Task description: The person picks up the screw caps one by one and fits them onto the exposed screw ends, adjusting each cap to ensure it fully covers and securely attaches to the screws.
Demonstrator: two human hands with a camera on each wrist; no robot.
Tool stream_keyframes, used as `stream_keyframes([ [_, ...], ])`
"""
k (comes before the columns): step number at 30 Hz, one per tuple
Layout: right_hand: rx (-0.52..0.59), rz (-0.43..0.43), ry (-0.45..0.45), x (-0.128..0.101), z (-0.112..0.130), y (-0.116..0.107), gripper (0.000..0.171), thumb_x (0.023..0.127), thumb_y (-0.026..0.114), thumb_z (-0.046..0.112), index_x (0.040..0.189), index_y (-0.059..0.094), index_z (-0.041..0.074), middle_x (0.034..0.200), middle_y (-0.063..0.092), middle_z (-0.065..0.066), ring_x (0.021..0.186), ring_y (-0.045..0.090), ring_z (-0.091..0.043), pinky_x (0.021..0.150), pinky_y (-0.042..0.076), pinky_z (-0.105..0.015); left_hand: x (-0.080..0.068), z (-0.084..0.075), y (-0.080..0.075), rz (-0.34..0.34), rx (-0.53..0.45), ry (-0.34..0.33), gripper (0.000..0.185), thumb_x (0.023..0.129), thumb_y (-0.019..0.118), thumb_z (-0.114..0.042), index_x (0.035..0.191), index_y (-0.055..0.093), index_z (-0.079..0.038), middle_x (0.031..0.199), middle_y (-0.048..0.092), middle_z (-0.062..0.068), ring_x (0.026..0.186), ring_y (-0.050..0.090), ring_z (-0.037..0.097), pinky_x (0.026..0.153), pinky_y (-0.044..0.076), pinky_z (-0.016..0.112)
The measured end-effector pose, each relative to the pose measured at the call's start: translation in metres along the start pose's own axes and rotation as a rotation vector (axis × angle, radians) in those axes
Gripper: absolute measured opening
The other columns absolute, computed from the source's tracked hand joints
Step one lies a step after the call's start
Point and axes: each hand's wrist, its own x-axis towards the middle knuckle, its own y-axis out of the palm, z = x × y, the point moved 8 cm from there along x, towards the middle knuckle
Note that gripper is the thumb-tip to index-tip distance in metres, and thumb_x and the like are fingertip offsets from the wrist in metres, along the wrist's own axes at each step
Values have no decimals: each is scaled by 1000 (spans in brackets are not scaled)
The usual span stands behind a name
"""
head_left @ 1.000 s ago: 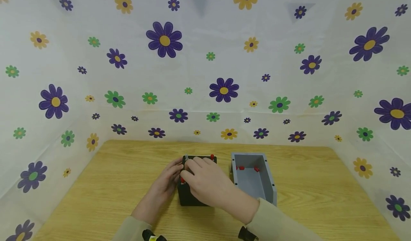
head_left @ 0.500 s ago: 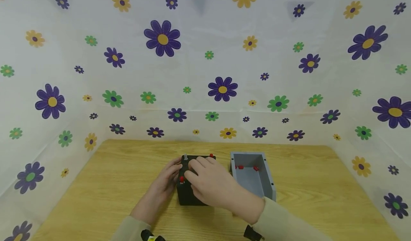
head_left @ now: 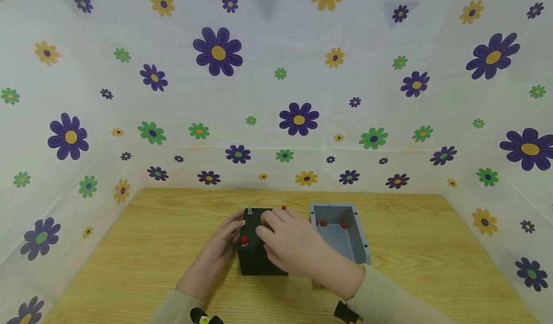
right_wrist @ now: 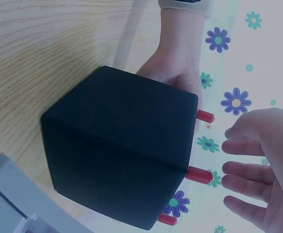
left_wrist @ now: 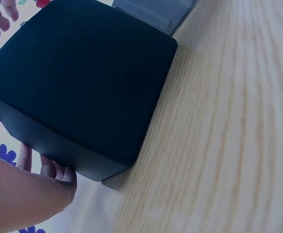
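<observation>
- Right hand [head_left: 287, 240]: fingertips just clear of the black box-shaped block [head_left: 255, 257]; I cannot tell whether they pinch anything.
- Left hand [head_left: 222, 247]: fingers relaxed, resting against the block's left side.
- Block: on the pale wooden table [head_left: 432, 252], topped by red cylindrical caps [head_left: 245, 240] and one silvery prong [head_left: 249, 210].
- Grey rectangular bin [head_left: 337, 240]: right of the block, holding small red pieces [head_left: 323, 223].

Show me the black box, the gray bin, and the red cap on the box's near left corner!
Black box [left_wrist: 80, 80]: left wrist view, on its big side face.
Gray bin [head_left: 337, 238]: head view, on its bare floor.
Red cap [head_left: 244, 240]: head view, on its middle.
</observation>
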Motion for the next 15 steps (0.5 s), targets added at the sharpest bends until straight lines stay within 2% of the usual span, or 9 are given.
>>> stream_keyframes([
  [10, -14, -17, 23, -5, -7, -4, 25, 93, 79, 31, 111, 69, 18, 115, 66, -1, 109, 64, -19, 94, 57, -34, 3, 2, 0, -5, -3, 7, 64, 106, 49, -20, 165, 29, -6, 159, 43, 7, 118, 55, 0, 102, 43, 15],
  [15, -7, -37, 31, -7, -10, -7, 23, 91, 81, 29, 108, 70, 18, 114, 66, 0, 106, 64, -18, 92, 57, -33, 2, 2, -2, -13, -16, 9, 63, 106, 50, -19, 165, 30, -5, 146, 54, -2, 115, 58, -2, 102, 43, 17],
])
